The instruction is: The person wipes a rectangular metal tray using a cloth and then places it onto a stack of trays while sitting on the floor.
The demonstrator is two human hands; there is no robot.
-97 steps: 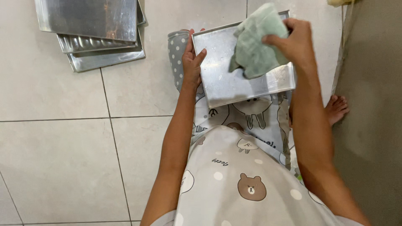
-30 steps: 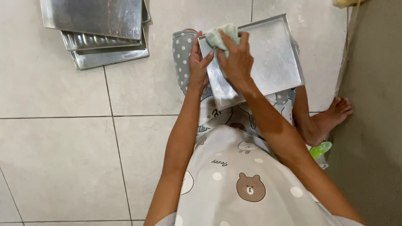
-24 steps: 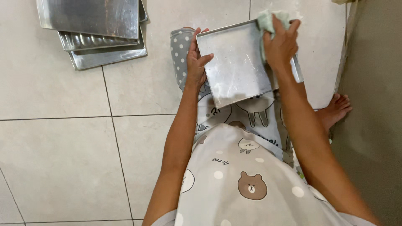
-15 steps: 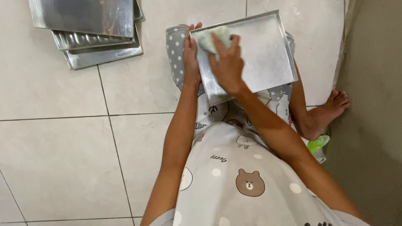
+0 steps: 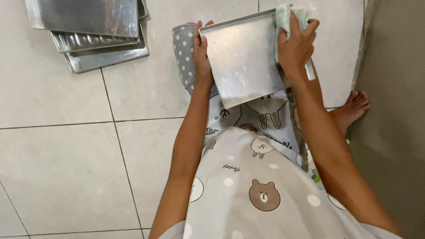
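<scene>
Overhead, one held tray, one cloth, three stacked trays

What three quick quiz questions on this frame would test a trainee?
1. True or false: the right hand presses a green cloth on the tray.
2. Which hand grips the tray's left edge? A) left hand B) right hand C) neither
3. Fill in: the stack of trays lies on the tiled ____.

Key: 1 true; 2 A; 3 floor.
</scene>
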